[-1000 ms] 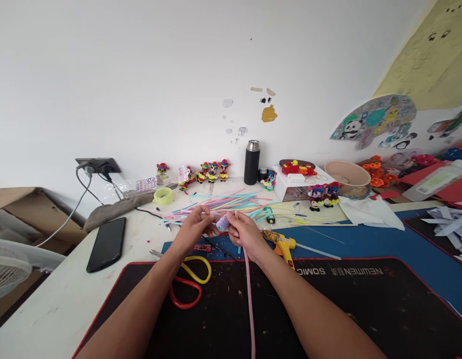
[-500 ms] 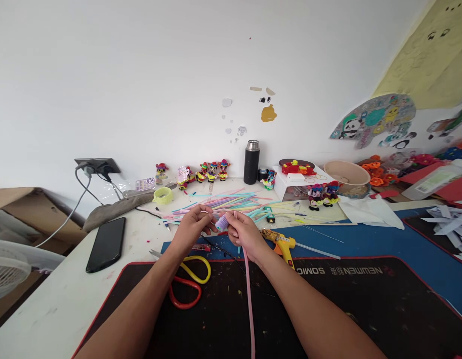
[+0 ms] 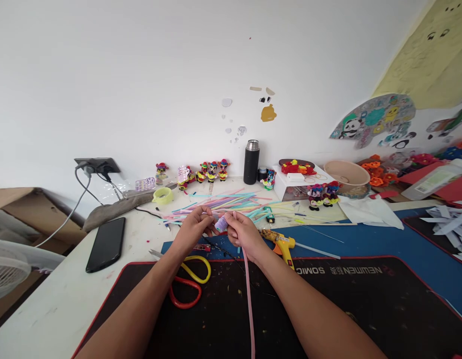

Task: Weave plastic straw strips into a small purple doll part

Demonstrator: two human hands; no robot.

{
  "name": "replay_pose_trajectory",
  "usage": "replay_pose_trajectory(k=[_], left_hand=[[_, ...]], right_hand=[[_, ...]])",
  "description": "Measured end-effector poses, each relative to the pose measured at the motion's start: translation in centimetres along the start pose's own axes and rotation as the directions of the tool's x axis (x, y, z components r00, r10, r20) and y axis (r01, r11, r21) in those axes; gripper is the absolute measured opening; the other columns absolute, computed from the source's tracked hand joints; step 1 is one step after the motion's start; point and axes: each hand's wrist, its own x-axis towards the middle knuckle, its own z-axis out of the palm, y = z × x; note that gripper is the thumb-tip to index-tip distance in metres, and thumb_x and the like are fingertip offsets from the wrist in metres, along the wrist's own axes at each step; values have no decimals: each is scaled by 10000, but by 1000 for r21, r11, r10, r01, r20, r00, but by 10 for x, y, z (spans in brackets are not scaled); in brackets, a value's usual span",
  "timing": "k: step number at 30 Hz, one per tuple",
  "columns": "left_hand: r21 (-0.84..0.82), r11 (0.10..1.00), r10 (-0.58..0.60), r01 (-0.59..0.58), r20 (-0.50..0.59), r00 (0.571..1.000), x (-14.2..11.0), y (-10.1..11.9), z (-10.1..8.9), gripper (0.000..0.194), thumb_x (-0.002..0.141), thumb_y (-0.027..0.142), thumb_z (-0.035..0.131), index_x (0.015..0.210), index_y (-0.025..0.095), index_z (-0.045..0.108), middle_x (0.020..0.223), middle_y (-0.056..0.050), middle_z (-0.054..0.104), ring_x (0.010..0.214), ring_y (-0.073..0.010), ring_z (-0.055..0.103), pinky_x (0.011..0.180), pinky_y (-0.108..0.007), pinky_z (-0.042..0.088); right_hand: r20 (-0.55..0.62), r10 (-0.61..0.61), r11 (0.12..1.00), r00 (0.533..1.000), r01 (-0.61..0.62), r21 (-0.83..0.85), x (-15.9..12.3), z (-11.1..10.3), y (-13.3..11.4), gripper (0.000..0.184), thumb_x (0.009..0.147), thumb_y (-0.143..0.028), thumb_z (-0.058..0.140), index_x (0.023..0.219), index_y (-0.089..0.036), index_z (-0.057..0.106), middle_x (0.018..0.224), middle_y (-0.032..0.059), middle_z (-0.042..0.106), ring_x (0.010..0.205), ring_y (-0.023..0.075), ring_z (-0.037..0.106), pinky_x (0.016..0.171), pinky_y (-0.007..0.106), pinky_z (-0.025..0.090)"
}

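A small coil of purple pipe cleaner (image 3: 221, 224) is pinched between the thumb and fingers of my right hand (image 3: 242, 232). From beneath that hand a long pink pipe cleaner (image 3: 249, 299) hangs down toward me over the black mat. My left hand (image 3: 195, 224) is just left of the coil, its fingers curled in with their tips close to the coil's end; whether they hold anything is too small to tell. Below my left wrist lie scissors (image 3: 201, 269) with one yellow and one red handle. A yellow hot glue gun (image 3: 285, 244) rests right of my right hand.
Pastel pipe cleaners (image 3: 231, 199) lie in a pile beyond my hands. Behind them stand a black thermos (image 3: 251, 162) and several small figures (image 3: 213, 171). A phone (image 3: 106, 245) and yellow tape roll (image 3: 163, 195) are at left. A white box (image 3: 303, 187) is at back right.
Both hands stay in nearly the same place. The coil has shifted and turned very slightly to the left, and my left fingers have moved a little.
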Motion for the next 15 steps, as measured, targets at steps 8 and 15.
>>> replay_pose_trajectory(k=[8,15], left_hand=[[-32,999,23,-23,7,1000,1,-2,0,350,799,428,761,876,232,481,627,82,637,535,-150,681,521,-237,496],[-79,996,-33,31,-21,999,-1,-1,0,287,780,384,706,942,223,532,741,51,694,541,-147,680,518,-256,507]], right_hand=[[4,6,1000,1000,-6,-1,0,0,0,482,756,-580,807,970,-186,627,489,-126,362,403,59,204,383,214,131],[17,3,1000,1000,-3,-10,-1,1,0,498,766,-584,792,1001,-175,631,489,-127,367,411,60,211,388,211,129]])
